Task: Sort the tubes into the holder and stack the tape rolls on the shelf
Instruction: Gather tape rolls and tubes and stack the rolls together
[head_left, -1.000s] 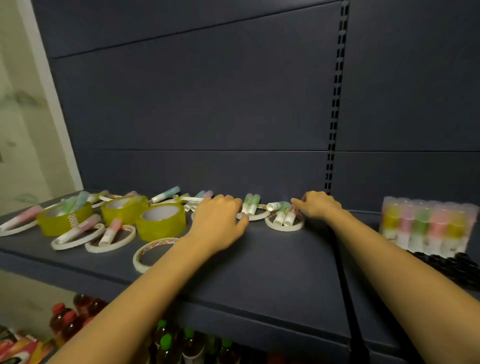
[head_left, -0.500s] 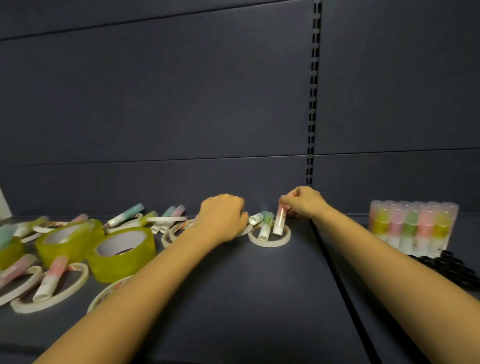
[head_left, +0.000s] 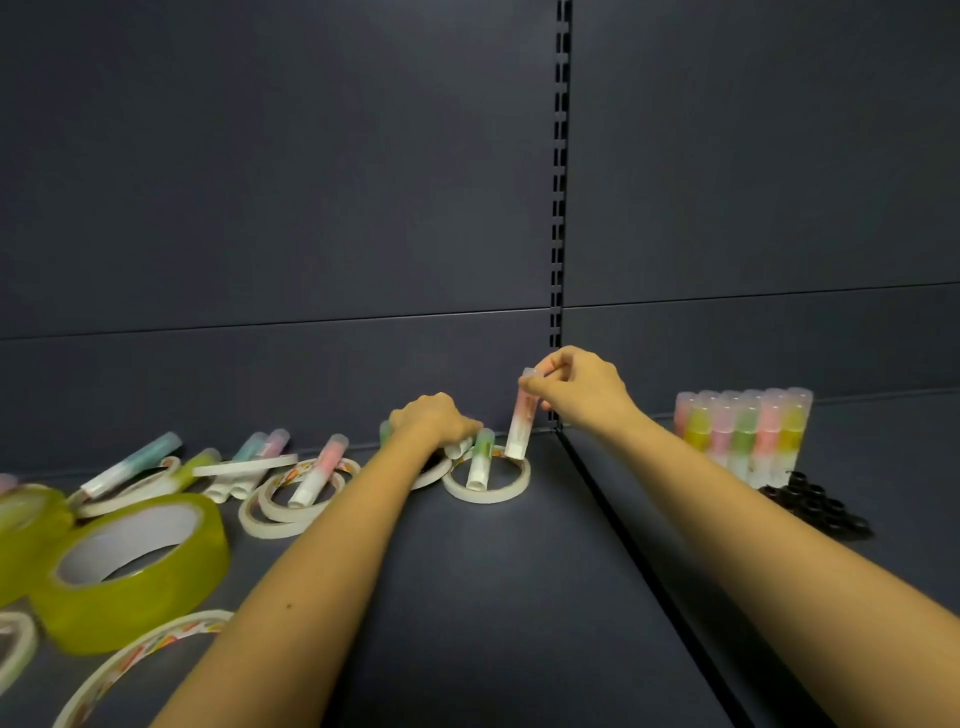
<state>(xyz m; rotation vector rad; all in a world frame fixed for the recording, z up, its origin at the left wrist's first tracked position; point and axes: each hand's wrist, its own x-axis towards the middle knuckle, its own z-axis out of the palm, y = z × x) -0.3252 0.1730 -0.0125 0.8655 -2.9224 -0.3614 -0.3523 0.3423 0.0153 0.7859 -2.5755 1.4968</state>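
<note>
Right hand (head_left: 582, 392): fingertips pinched on cap of pink-to-white plastic tube (head_left: 521, 415), lifted near-upright over thin white tape ring (head_left: 488, 488).
Left hand (head_left: 434, 422): curled over tubes; grip indeterminate.
Done: several tubes upright in black holder (head_left: 815, 506).
Remaining: scattered tubes; yellow tape roll (head_left: 130, 566) unstacked.

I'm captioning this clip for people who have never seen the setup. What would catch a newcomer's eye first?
First, the right hand near the back wall, pinching the pink tube upright, its lower end at a white tape ring. Next, the big yellow tape roll at the left front of the dark shelf. Then the block of pastel tubes standing upright at the right, with the black holder in front.
</note>
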